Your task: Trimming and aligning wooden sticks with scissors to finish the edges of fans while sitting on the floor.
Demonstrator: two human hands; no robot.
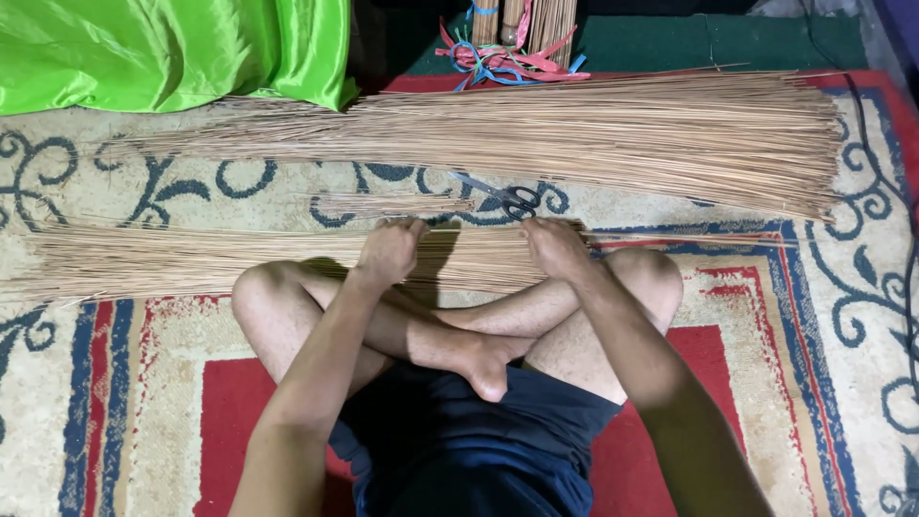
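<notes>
Cross-legged on patterned carpet (842, 364), your left hand (388, 251) and right hand (555, 245) press down, apart, on near bundle of thin broom sticks (191, 260) lying across in front of knees; grip unclear. Keep sticks flat, ends level. Scissors (507, 197) just beyond; bigger stick pile (622, 129) farther; green cloth (172, 48) top left.

Patterned carpet (785, 383), green cloth (163, 48) behind

Probably a home floor, patterned carpet (823, 316), broom-stick bundles (613, 134)
</notes>
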